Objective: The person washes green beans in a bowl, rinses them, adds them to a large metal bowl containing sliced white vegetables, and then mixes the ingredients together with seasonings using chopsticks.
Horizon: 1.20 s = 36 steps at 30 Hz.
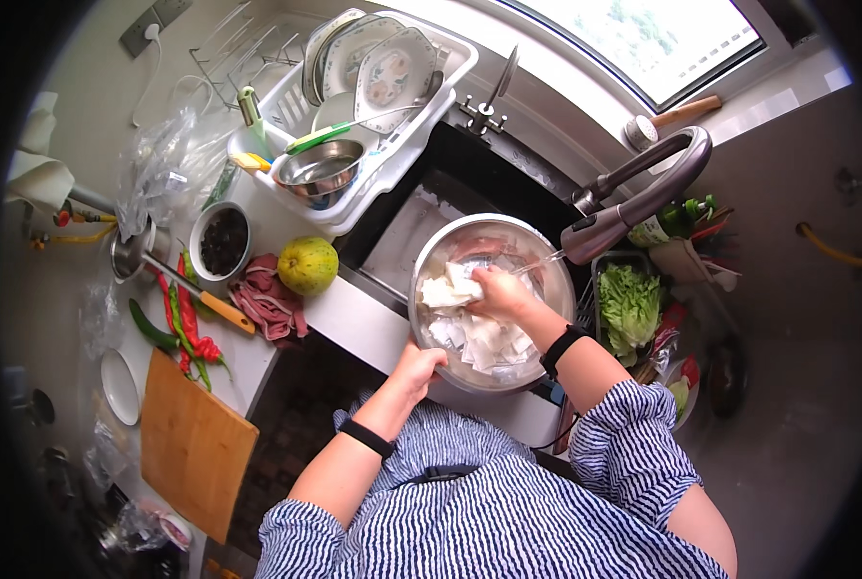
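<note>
A large stainless steel bowl (441,242) stands over the near edge of the dark sink (402,242), holding pale, flat white pieces of food (492,340) in water. My left hand (418,369) grips the bowl's near-left rim. Inside the bowl, my right hand (502,293) is closed around some of the white pieces (451,289); its fingertips are partly hidden. Just above that hand, a thin stream of water runs into the bowl from the pull-out faucet (597,231).
Behind the sink's left side is a white dish rack (373,195) with plates. On the left counter lie a yellow-green melon-like fruit (308,265), a red cloth (268,297), chili peppers (185,318), a bowl of dark food (222,239) and a wooden cutting board (195,445). Lettuce (627,304) sits at right.
</note>
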Tool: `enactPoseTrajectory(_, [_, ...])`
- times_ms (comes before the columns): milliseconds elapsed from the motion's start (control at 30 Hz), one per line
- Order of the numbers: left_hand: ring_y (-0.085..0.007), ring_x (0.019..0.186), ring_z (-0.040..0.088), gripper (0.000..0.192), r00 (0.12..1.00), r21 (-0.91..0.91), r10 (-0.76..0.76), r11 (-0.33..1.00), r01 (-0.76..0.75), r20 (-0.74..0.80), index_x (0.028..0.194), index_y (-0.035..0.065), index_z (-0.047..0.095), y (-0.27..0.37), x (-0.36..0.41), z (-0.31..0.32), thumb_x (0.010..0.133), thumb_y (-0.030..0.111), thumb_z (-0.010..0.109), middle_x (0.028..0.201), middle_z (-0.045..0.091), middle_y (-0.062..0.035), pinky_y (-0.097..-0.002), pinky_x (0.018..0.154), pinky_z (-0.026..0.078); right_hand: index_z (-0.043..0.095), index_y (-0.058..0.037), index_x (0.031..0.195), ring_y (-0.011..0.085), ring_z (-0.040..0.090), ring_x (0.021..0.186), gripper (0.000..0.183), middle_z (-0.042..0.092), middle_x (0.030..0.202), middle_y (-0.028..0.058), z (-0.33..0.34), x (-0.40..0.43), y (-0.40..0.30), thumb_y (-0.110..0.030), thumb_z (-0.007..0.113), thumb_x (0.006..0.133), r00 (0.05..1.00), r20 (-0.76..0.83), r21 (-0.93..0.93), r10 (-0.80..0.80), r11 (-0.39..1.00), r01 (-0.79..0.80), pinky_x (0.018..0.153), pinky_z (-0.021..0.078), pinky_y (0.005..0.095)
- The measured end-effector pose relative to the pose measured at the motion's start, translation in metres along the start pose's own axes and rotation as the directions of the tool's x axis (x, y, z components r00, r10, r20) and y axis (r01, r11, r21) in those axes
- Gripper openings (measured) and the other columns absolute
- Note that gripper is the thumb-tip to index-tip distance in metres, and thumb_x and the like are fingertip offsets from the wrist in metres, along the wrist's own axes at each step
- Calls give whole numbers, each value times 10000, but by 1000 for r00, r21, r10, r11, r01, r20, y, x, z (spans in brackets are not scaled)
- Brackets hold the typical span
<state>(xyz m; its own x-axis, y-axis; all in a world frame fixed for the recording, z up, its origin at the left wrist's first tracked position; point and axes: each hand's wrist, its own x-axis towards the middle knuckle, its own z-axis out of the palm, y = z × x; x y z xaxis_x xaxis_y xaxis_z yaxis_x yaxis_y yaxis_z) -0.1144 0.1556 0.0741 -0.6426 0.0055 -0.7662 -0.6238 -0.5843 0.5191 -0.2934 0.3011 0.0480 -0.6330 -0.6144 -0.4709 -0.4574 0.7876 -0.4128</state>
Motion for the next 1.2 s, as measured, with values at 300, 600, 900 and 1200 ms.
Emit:
enactPoseTrajectory(300, [-251, 927, 614, 714, 1000, 30, -3, 1000, 3, -4, 1368, 100, 376, -9, 9, -11, 692, -51, 552, 1120, 569, -108, -372, 639, 548, 670, -9, 961, 95, 560, 704, 144, 623, 793, -14, -58, -39, 36, -97, 585, 884, 962, 53, 645, 267, 726, -237, 649, 481, 271])
enactPoseTrajectory(600, [-267, 969, 605, 744, 1000, 1, -12, 1000, 12, 20, 1395, 107, 352, -11, 11, -15, 696, -56, 548, 1144, 554, -121, -407, 685, 548, 187, -199, 1510, 458, 490, 1190, 1261, 233, 1486, 283, -30, -62, 7, -291, 925, 490, 985, 83, -367, 154, 923, -114, 1055, 415, 448])
enactPoseTrajectory(900, [-258, 961, 607, 738, 1000, 22, -13, 1000, 13, 12, 1380, 91, 372, -12, 10, -16, 682, -60, 558, 1145, 559, -113, -378, 634, 546, 638, -34, 1110, 152, 644, 799, 284, 675, 976, 58, -19, 2, 10, 22, 592, 836, 941, 139, 855, 308, 443, -271, 673, 533, 316])
enactPoseTrajectory(1200, [-244, 909, 612, 710, 1000, -12, 6, 1000, -6, 23, 1361, 77, 395, -6, 7, -13, 681, -69, 539, 1092, 571, -96, -353, 616, 538, 523, -202, 1346, 385, 419, 1307, 711, 389, 1444, 187, -69, -48, -17, -121, 767, 684, 997, -51, 170, -56, 983, 64, 1084, 380, 438])
